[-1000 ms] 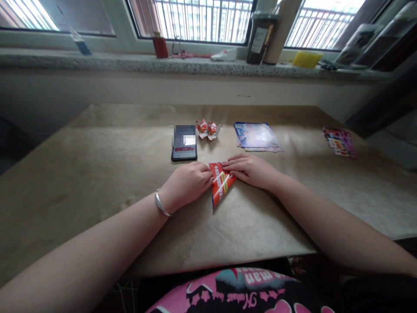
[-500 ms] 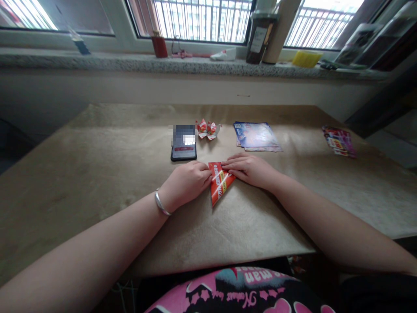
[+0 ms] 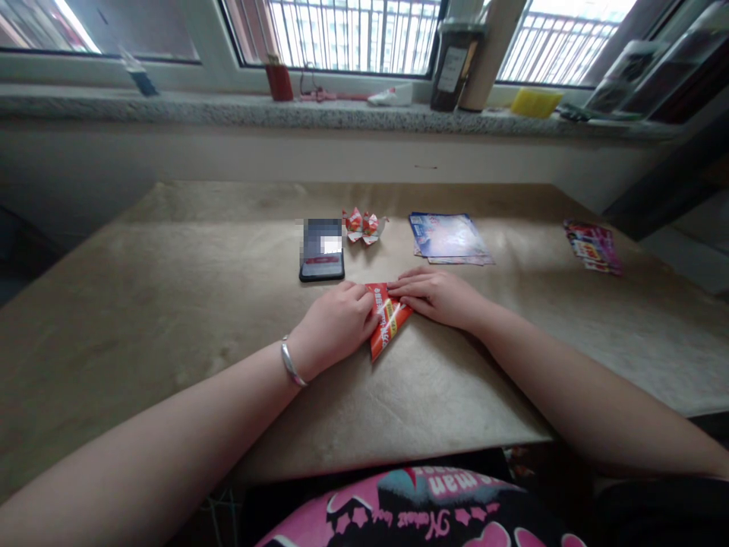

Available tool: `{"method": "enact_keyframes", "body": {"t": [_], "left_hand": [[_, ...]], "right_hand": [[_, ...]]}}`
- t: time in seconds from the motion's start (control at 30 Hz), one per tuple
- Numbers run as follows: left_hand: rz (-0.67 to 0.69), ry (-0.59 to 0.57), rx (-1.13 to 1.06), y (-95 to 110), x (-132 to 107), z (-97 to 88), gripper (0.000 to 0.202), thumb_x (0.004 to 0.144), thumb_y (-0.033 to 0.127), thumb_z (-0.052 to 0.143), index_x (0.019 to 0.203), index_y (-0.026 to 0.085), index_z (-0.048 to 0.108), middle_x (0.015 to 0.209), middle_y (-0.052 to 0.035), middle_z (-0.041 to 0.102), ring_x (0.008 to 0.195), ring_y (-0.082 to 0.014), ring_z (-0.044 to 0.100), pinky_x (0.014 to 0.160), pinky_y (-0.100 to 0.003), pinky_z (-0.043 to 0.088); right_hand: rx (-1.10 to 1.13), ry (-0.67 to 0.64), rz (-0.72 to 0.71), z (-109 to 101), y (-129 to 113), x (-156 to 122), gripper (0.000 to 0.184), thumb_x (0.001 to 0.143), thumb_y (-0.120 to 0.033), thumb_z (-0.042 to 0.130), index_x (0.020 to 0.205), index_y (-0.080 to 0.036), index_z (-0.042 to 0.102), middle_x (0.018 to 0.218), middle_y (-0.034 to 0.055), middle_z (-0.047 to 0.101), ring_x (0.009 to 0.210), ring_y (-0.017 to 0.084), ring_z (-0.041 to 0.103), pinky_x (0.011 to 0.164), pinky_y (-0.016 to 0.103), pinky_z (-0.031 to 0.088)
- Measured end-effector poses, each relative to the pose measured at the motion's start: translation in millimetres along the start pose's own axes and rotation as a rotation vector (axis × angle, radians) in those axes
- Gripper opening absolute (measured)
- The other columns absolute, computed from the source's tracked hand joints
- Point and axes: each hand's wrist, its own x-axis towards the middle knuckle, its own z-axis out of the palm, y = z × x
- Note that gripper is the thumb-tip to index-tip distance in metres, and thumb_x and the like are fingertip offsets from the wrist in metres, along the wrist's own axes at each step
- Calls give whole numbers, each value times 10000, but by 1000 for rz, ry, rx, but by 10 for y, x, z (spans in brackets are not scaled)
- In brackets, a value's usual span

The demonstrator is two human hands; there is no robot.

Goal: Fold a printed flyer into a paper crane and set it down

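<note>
Currently, left hand (image 3: 336, 323) is lying curled over the red paper's (image 3: 389, 325) left edge, grip unclear; right hand (image 3: 436, 296) is pressing flat on its top corner. Left hand is covering more paper than before. Phone (image 3: 322, 254) is lying just beyond; table (image 3: 171, 304) is running plain to the near edge

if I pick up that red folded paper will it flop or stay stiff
Probably fairly stiff: the red folded paper is layered into a flat triangle. Likely light, and its glossy print may slide on the table.
</note>
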Motion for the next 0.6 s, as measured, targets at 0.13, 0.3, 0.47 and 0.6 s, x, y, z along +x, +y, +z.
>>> {"method": "enact_keyframes", "body": {"t": [0.13,0.3,0.47,0.6], "left_hand": [[-7,-3,-16,40,-22,-15,247,921,289,446,965,121,620,931,-101,612,904,-209,548,854,-358,493],[4,-3,19,61,-34,2,311,936,300,412,1122,133,597,958,-117,598,926,-219,538,836,-367,490],[-17,-19,29,87,-29,-8,328,934,308,403,1136,131,592,989,-127,594,939,-232,535,842,-379,489],[-21,-17,30,101,-30,-32,339,923,331,420,1135,131,595,995,-129,593,941,-238,534,850,-385,484]], "right_hand": [[-16,-17,-1,-30,-38,11,288,894,-204,487,1097,-230,688,1111,34,697,1041,190,617,931,354,491],[-10,-26,13,-47,-59,24,272,883,-185,491,1048,-218,705,1100,52,699,1032,196,624,927,366,492],[-5,-21,3,-33,-53,25,265,883,-192,489,1040,-205,703,1117,56,692,1032,198,616,927,366,481],[-30,9,-24,-38,-50,19,229,871,-205,507,970,-215,713,1069,62,707,1012,208,615,962,415,428]]}}
